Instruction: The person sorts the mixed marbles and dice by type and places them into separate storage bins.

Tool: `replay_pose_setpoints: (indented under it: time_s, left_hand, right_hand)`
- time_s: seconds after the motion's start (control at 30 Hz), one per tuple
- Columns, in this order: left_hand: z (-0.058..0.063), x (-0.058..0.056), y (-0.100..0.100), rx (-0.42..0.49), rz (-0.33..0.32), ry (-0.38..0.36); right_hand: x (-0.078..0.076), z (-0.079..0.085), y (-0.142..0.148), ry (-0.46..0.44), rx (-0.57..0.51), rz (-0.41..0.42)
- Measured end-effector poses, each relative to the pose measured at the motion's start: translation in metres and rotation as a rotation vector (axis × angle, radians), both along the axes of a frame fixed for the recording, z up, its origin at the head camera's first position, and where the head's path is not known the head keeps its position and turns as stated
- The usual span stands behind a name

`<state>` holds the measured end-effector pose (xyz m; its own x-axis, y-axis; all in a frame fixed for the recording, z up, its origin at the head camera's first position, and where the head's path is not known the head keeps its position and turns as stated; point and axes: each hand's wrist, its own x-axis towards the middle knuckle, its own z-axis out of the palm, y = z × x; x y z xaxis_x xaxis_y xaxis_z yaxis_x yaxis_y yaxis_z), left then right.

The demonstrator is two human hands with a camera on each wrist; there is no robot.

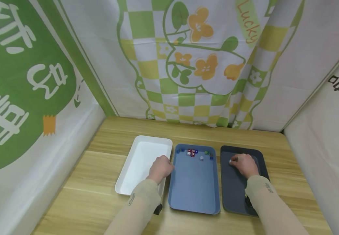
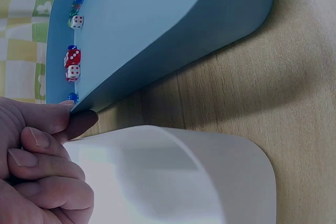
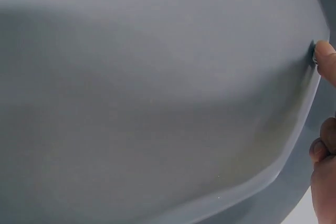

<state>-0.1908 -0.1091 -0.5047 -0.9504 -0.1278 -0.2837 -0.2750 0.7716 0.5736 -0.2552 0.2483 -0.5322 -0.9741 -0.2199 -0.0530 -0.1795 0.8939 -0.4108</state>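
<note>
My left hand (image 1: 160, 168) is at the left side of the blue tray (image 1: 193, 186), thumb and index finger pinching its rim while the other fingers curl in. Inside that tray, along the far end, lie red dice (image 1: 192, 152), a white die (image 2: 77, 22), blue marbles (image 1: 180, 150) and green marbles (image 1: 207, 152). Over the far part of the dark grey tray (image 1: 234, 192), my right hand (image 1: 245, 164) pinches a small whitish piece (image 1: 230, 161) between thumb and finger. Those fingertips cover most of the piece, and I cannot tell its kind.
Left of the blue tray stands a white tray (image 1: 141, 156), partly under my left forearm. All three trays sit side by side on a wood-grain table (image 1: 93, 182). A patterned curtain (image 1: 187, 81) hangs behind the table, with fabric walls on both sides.
</note>
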Motion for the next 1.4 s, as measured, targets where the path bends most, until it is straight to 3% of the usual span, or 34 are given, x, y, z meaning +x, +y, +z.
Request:
replay_pose_setpoints:
  time_s: [0.93, 1.4]
  left_hand:
    - [0.003, -0.001, 0.002, -0.017, 0.003, 0.001]
    - [0.003, 0.001, 0.003, 0.002, 0.004, -0.003]
  right_hand:
    - [-0.002, -0.002, 0.004, -0.064, -0.045, -0.015]
    - [0.003, 0.018, 0.012, -0.051, -0.113, 0.001]
